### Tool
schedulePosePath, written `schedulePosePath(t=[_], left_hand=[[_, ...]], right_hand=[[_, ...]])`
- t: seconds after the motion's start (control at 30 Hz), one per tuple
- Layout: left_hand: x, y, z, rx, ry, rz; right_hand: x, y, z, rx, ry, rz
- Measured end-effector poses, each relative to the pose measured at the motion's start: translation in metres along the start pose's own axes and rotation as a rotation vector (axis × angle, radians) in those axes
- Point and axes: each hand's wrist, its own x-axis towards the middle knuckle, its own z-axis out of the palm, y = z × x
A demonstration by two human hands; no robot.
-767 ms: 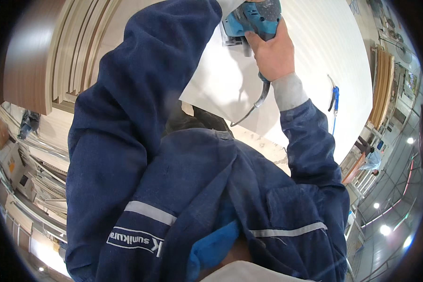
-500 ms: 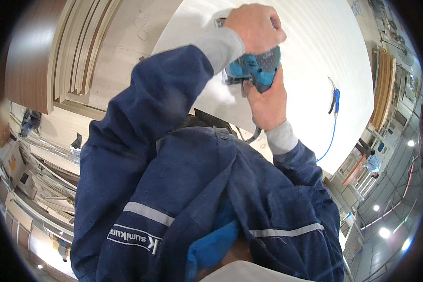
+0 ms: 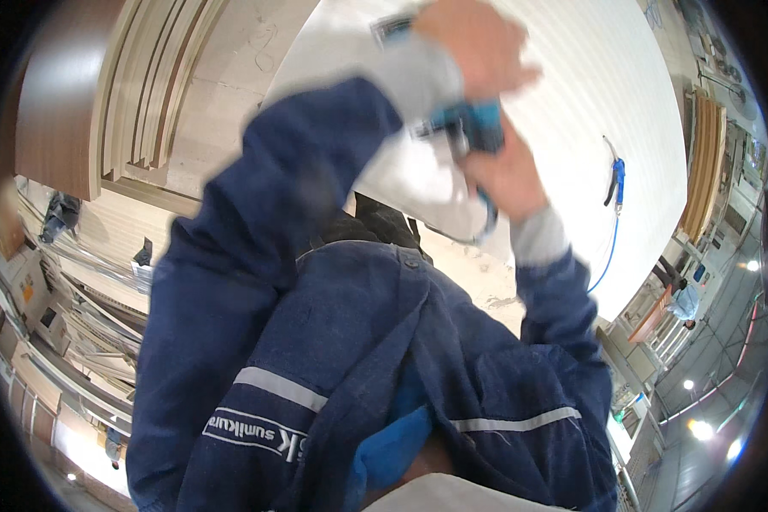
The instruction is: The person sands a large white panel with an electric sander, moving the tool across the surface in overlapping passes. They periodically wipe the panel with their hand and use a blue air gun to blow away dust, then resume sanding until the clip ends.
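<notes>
A teal and black corded power tool [image 3: 478, 122], smeared by motion, is on the large white board [image 3: 572, 128] in front of me. Its exact kind cannot be made out. My left hand [image 3: 474, 47] is closed over its top and far part, hiding much of the body; its fingers are blurred. Wrapped round the near end is my right hand [image 3: 512, 175]. A dark cord hangs from the tool beside the right wrist. Pale dust [image 3: 422, 175] lies on the board left of the tool.
A blue air blow gun [image 3: 617, 179] with a blue hose lies on the board at the right. Brown panels [image 3: 60, 102] with pale framed edges stand at the left. More boards [image 3: 706, 162] are stacked at the far right, and a person [image 3: 683, 300] is farther off there.
Both hands and the power tool have shifted to the right and are more blurred. The whole view has moved slightly as well. The blow gun stays where it was on the board.
</notes>
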Motion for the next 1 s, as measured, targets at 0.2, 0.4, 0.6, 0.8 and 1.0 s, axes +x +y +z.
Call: schedulePosePath(t=[0.2,0.4,0.6,0.8,1.0], left_hand=[[-0.108,0.089,0.039,-0.320,-0.033,0.169],[-0.082,0.069,0.048,-0.373,0.139,0.060],[-0.096,0.075,0.038,-0.478,0.037,0.054],[-0.072,0.053,0.042,-0.448,0.159,0.027],[-0.082,0.063,0.039,-0.476,0.161,0.028]], right_hand=[[-0.131,0.045,0.025,-0.291,0.072,0.438],[-0.111,0.038,0.011,-0.170,0.106,0.420],[-0.116,0.009,0.016,-0.251,0.051,0.582],[-0.094,0.007,0.021,-0.159,0.114,0.445],[-0.105,0.001,0.017,-0.171,0.063,0.537]])
